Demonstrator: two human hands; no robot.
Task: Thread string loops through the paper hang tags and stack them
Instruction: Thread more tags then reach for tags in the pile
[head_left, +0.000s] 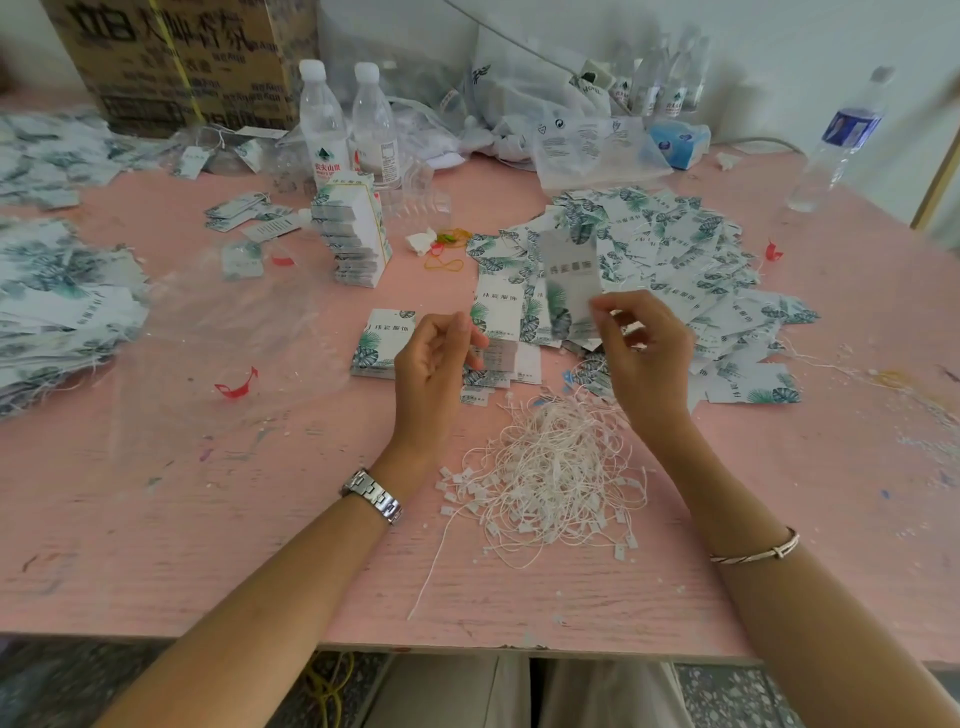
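String loops (550, 467) heaped between wrists; right grip (644, 353) pinches tag (569, 280) upright above it; left grip (436, 353) curled, contents unclear.

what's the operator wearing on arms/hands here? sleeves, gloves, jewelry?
No gloves or sleeves in view; both forearms are bare. The wrist of the left hand carries a silver metal link-band watch. The wrist of the right hand has a thin silver bangle. No rings that I can make out.
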